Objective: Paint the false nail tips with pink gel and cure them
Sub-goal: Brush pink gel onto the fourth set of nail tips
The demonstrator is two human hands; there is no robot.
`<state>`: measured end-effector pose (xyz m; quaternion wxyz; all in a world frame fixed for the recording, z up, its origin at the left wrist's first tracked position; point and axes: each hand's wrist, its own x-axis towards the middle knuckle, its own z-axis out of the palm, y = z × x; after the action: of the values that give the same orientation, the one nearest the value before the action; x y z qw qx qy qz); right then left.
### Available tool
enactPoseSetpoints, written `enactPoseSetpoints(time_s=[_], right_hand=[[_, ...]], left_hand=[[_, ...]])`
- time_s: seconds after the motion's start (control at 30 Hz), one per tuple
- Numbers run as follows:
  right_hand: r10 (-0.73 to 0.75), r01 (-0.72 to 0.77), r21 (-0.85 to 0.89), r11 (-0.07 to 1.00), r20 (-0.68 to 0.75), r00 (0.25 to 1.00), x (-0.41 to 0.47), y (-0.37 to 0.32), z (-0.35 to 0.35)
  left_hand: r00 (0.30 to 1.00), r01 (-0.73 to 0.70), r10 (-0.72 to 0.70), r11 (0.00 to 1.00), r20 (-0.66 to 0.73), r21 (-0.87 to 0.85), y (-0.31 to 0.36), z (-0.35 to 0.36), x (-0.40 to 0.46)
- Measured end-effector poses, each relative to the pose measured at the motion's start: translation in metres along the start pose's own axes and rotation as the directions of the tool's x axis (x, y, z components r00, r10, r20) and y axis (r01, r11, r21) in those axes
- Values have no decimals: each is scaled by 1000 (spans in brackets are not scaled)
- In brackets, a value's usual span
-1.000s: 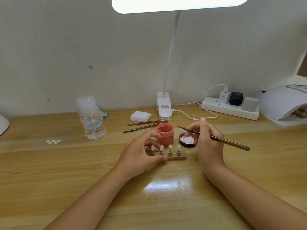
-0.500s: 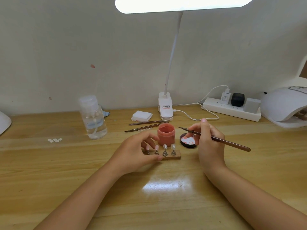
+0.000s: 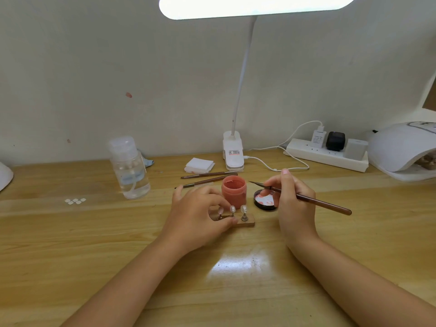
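A small wooden holder (image 3: 245,223) carries three false nail tips (image 3: 243,208) on metal stands in the middle of the desk. My left hand (image 3: 198,214) grips its left end, thumb in front and fingers behind. Just behind it stands an open pot of pink gel (image 3: 234,189). The pot's black lid (image 3: 265,201) lies upside down to the right, smeared with pink. My right hand (image 3: 292,199) holds a brown brush (image 3: 313,200) like a pen over the lid, its tip pointing left near the pot's rim.
Two more brushes (image 3: 207,177) lie behind the pot, near white pads (image 3: 199,165). A clear pump bottle (image 3: 129,167) stands left, loose nail tips (image 3: 75,201) beyond it. The lamp's clip base (image 3: 233,152), a power strip (image 3: 326,154) and a white curing lamp (image 3: 401,149) line the back.
My left hand has slid the holder with its tips a little to the left. My right hand has stayed over the lid with the brush.
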<state>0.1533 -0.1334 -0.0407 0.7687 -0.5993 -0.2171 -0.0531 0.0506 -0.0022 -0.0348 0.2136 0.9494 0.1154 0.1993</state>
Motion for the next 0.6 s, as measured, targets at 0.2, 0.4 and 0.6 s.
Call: enactPoseSetpoints(time_s=[0.2, 0.4, 0.6], right_hand=[[-10, 10, -1, 1000, 10, 1000, 0, 0, 0], [-17, 17, -19, 1000, 14, 1000, -1, 1, 0], [-12, 12, -29, 1000, 14, 1000, -1, 1, 0]], left_hand=[[1000, -25, 26, 1000, -5, 10, 3, 0, 2], [999, -54, 54, 998, -2, -10, 5, 0, 2], [987, -140, 137, 990, -81, -32, 7, -1, -1]])
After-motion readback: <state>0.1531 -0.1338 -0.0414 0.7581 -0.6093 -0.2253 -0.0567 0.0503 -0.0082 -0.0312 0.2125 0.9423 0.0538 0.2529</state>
